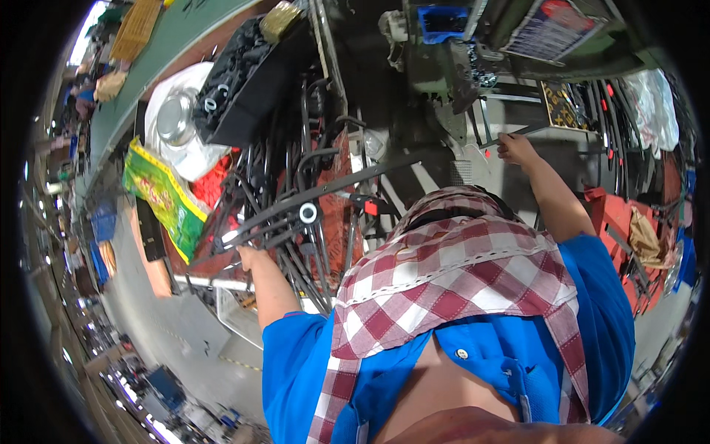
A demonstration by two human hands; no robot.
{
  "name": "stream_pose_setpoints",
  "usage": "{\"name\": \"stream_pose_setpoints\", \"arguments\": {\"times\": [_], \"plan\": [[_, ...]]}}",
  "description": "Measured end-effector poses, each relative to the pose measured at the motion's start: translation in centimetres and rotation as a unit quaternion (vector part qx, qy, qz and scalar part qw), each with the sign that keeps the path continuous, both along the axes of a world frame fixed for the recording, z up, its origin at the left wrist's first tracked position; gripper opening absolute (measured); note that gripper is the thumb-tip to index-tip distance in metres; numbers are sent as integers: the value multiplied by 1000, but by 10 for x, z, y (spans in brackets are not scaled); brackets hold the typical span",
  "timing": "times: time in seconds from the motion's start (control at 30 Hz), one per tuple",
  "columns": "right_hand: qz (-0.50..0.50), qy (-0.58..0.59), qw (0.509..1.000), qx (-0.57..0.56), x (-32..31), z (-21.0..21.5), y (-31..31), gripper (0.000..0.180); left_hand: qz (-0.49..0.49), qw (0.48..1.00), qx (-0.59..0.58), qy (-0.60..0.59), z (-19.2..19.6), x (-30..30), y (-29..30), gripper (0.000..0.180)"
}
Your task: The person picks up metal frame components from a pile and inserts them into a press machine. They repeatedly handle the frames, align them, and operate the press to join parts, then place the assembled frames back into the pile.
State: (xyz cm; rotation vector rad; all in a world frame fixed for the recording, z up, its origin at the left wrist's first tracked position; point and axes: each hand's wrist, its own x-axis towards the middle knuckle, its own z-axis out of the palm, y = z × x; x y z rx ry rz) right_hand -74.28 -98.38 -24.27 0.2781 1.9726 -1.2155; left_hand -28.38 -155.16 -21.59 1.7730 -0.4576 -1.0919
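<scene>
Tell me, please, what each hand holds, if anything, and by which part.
The left hand seems to hold a long dark bar near its left end; the right hand is at a dark strip, its grip unclear.

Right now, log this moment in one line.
Left hand: at flat dark bar; right hand: at thin dark strip; left side: green-yellow bag, black bin

The left grip [252, 257] is partly hidden, its hold unclear.
</scene>
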Motion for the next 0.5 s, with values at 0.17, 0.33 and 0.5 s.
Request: {"name": "stream_pose_setpoints", "arguments": {"times": [0.17, 0.33, 0.5], "plan": [[-115, -86, 985, -98, -25, -52, -15, 32, -96, 983, 37, -155, 18, -63, -1, 71], [-164, -154, 958, -178, -33, -120, -101, 33, -407, 912, -55, -10, -23, -39, 12, 27], [-284, -240, 885, -281, -47, -167, -126, 38, -513, 854, 2, -92, 21, -135, 122, 36]]}}
